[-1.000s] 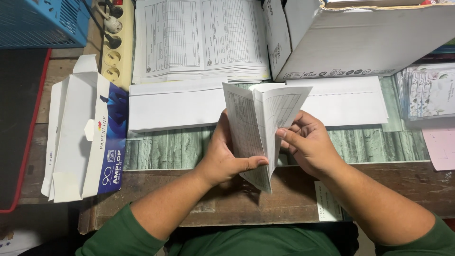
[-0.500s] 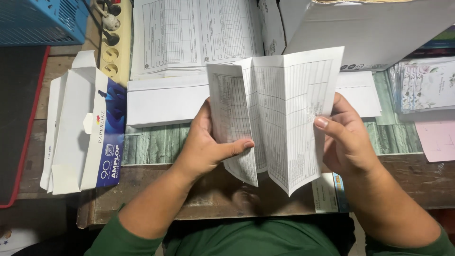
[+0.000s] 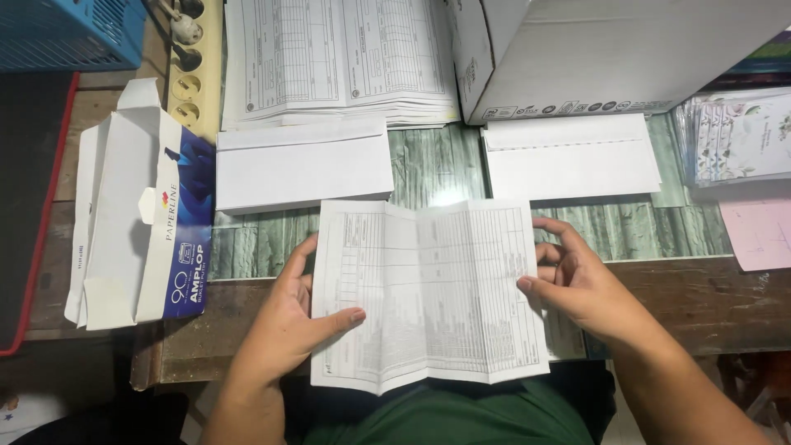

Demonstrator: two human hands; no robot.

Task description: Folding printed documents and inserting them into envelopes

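Our fingers [image 3: 554, 239] on the right curl loosely over the right edge of the printed form [image 3: 428, 292], the thumb pressing its face. The right hand [image 3: 581, 284] thus pinches the sheet at that edge, while the left hand [image 3: 284, 317] lies with fingers spread along the left edge and the thumb laid flat on the paper — a light hold from both sides.

The form is unfolded, creased into vertical panels, and lies at the near edge of the tabletop [image 3: 428, 169], its bottom overhanging toward our green shirt [image 3: 461, 416].

Just beyond the form's upper left corner we see a white envelope stack [image 3: 301, 169]; a second white envelope stack [image 3: 568, 156] lies beyond the upper right corner, apart from the first.

At the left edge an opened blue and white envelope box [image 3: 136, 218] lies on its side.

Farther back, a pile of printed forms [image 3: 338, 62] sits behind the left envelopes, beside a cream power strip [image 3: 194, 70]. A large white carton [image 3: 610, 53] stands at the far right, and a blue basket [image 3: 66, 33] fills the far left corner.

Floral cards [image 3: 737, 140] and a pink sheet [image 3: 762, 231] lie along the right edge.
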